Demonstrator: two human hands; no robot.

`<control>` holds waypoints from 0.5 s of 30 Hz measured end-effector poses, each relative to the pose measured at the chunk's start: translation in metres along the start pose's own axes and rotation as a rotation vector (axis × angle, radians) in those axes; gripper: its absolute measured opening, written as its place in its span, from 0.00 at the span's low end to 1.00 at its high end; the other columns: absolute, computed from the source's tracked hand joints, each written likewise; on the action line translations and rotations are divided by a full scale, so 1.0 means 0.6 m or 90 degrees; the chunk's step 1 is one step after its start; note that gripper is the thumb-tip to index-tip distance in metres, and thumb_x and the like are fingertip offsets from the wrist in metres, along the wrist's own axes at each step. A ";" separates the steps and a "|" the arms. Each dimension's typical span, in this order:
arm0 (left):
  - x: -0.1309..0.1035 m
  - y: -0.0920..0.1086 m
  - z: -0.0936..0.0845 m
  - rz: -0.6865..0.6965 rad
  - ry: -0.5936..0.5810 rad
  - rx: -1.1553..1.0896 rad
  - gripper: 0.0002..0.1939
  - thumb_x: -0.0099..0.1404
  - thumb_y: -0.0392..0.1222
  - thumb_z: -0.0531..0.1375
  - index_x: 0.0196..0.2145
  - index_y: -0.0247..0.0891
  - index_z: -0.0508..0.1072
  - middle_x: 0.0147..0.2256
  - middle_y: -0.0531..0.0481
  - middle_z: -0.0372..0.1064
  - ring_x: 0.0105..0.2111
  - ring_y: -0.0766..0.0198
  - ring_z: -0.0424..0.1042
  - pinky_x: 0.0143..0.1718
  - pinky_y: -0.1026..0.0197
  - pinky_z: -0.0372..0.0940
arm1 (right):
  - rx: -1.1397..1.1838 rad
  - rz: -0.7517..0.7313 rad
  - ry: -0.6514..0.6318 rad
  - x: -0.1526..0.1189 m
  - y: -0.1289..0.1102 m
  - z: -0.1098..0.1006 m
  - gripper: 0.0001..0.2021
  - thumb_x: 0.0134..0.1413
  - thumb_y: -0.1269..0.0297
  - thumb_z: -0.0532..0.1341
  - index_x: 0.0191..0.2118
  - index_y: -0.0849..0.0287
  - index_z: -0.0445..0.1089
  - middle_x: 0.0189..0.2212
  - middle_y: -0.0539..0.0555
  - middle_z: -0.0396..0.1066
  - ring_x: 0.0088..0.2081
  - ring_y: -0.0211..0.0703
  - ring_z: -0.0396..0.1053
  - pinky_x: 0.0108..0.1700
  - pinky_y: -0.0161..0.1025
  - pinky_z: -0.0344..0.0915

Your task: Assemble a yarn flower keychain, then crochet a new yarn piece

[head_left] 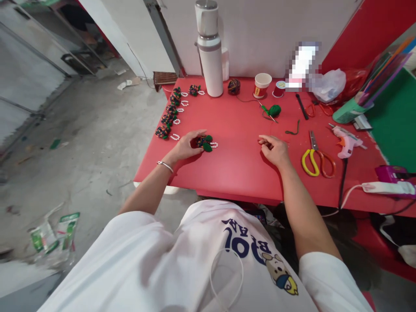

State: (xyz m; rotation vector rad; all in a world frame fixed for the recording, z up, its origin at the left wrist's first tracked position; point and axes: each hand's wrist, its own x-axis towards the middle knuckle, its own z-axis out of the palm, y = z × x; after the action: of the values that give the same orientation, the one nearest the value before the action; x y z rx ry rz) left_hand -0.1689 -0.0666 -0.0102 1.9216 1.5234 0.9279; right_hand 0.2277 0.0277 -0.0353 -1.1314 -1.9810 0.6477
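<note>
Your hands are well apart. Your left hand (186, 146) has thumb and fingers closed around a yarn ornament (204, 142) at the red table (234, 175), its bead loop (214, 145) toward your right hand (275, 151). That one is loosely curled; whether it grips anything, I can't tell. This looks like handling or placing; moving the ornament would call for a light pinch, loop free. Farther out: matching ornaments (168, 118) left, scissors (310, 162) right.

Red table (234, 169) against pale wall (260, 39); grey concrete floor (97, 143), littered; red panel (367, 30) at right.
</note>
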 end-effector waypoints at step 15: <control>0.133 -0.074 -0.044 -0.003 0.059 -0.078 0.36 0.47 0.42 0.74 0.55 0.38 0.78 0.54 0.35 0.79 0.56 0.46 0.77 0.65 0.41 0.67 | 0.004 0.014 0.005 -0.004 0.000 -0.002 0.21 0.53 0.70 0.60 0.51 0.54 0.81 0.41 0.56 0.84 0.38 0.47 0.81 0.45 0.48 0.78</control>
State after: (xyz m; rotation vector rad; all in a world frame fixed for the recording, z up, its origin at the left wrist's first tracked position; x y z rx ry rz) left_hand -0.2061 0.0208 -0.0106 1.8107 1.4852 1.0964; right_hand 0.2295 0.0254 -0.0357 -1.1521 -1.9606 0.6607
